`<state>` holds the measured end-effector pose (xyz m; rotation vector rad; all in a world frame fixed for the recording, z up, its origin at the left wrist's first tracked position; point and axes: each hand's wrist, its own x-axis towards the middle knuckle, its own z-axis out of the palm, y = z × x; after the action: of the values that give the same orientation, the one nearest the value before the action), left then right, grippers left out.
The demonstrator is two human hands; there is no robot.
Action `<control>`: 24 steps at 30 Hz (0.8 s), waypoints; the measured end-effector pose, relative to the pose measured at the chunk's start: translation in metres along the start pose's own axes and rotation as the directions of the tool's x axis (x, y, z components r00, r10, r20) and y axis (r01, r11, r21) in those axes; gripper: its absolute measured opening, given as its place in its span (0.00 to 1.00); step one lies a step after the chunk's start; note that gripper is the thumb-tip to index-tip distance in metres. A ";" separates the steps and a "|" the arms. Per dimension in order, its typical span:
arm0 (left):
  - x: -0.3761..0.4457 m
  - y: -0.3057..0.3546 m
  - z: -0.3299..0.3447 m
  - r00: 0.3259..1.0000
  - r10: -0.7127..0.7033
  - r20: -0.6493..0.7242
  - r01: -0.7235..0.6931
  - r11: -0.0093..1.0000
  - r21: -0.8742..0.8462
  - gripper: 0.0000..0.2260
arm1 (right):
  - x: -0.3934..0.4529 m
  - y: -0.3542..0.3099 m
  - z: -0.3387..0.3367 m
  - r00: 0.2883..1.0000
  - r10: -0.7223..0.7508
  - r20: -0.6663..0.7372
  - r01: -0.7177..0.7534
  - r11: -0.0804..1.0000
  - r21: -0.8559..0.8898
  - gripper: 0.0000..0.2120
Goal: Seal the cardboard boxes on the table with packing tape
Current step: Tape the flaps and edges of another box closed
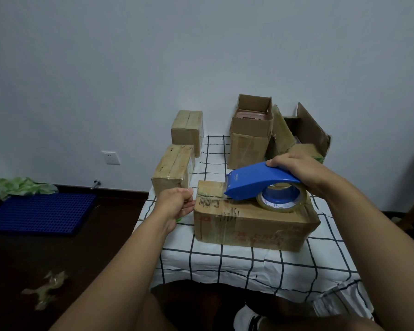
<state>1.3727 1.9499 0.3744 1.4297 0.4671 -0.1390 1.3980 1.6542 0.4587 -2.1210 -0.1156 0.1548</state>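
**Hands stretching tape across a closed cardboard box**

Right hand (296, 170) is wrapped over the top of a blue tape dispenser (261, 183), which sits on the nearest cardboard box (251, 225). Left hand (177, 204) hovers just off the box's left end with fingers pinched together, apparently holding the free end of the clear tape (208, 194); the film is too transparent to be certain. This box lies at the middle of a table with a white checked cloth (225, 259). Two closed boxes (175, 168) stand to the left, and open boxes (251, 130) stand behind.

Judging by looks, the box is light and fairly stiff, though its flaps could give under pressure. Tape is thin, sticky and prone to folding onto itself, so it is best kept taut. The dispenser seems rigid, best gripped over its curved back.
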 end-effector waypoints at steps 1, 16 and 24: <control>-0.001 -0.001 0.001 1.000 -0.010 -0.001 0.010 1.000 0.018 0.05 | -0.001 0.000 0.000 1.000 -0.001 -0.002 0.001 1.000 0.003 0.16; -0.011 -0.012 0.016 0.989 -0.128 0.072 0.128 0.992 0.001 0.12 | -0.005 0.003 0.003 1.000 0.007 -0.010 -0.007 0.999 0.051 0.15; -0.026 -0.025 0.025 0.885 0.426 -0.190 -0.332 0.862 0.383 0.11 | -0.007 0.003 0.002 1.000 0.007 -0.020 -0.005 0.997 0.082 0.11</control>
<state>1.3462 1.9171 0.3633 1.8705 0.3788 0.3178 1.3905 1.6535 0.4551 -2.0407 -0.0897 0.1397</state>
